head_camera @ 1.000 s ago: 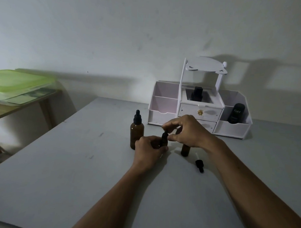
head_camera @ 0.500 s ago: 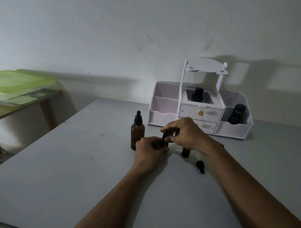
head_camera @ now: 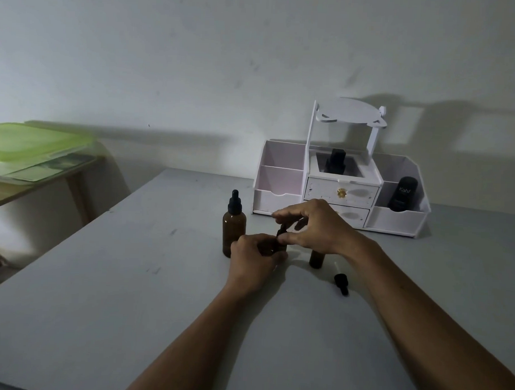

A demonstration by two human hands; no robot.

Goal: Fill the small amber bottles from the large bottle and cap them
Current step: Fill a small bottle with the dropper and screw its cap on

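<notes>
Two hands: left hand (head_camera: 254,259) wraps the small amber bottle (head_camera: 280,247); right hand (head_camera: 316,229) pinches its black dropper cap (head_camera: 281,229).
Large bottle (head_camera: 234,232): amber cylinder, upright just left of the hands.
Second small bottle (head_camera: 316,259): upright, top hidden.
Loose cap (head_camera: 341,281): black, lying on matte grey surface (head_camera: 129,307).

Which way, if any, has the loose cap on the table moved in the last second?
No. The cap lies in the same spot on the table, just in front of the white organizer, as before.

Plain home room: grey table (head_camera: 100,320), white cosmetics organiser (head_camera: 279,195), bare wall (head_camera: 196,61).
</notes>
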